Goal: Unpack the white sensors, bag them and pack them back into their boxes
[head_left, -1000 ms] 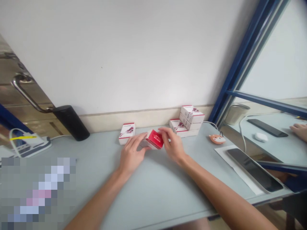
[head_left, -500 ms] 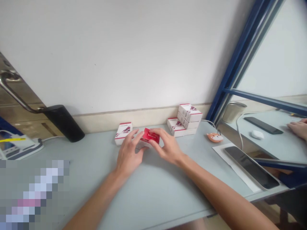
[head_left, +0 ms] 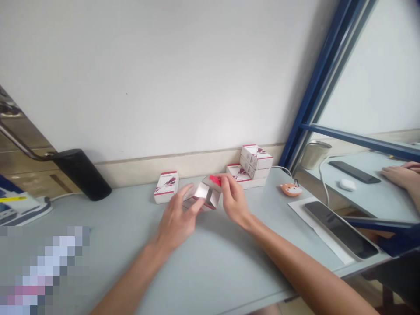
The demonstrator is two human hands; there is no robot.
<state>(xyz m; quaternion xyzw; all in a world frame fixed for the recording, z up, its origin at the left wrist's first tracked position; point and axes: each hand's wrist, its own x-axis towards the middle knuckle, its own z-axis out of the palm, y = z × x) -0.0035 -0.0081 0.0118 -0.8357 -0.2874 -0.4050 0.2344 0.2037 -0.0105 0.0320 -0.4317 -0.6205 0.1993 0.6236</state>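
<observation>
Between my hands is a small white cardboard box [head_left: 201,191], its end open toward me and its pale flaps spread. My left hand [head_left: 177,221] grips the box at its left side, thumb by the open end. With thumb and fingertips my right hand [head_left: 234,199] pinches the box's flap, which shows red at its tip. I cannot make out what is inside. A matching closed white box [head_left: 166,187] with red edges lies just left and behind. To the right, by the wall, several more such boxes [head_left: 256,156] are stacked.
A black cylinder [head_left: 83,175] stands at the back left. On the right lie an orange-and-white animal-shaped item [head_left: 291,189] and a phone [head_left: 341,229] on white paper [head_left: 320,234]. Beyond the blue frame [head_left: 311,87] appear a metal cup [head_left: 315,154], another phone [head_left: 354,171] and a person's hand [head_left: 400,175].
The box's end has opened: its red flap lay across the front before, and now it is lifted and pulled back in my right hand. The view has shifted slightly.
</observation>
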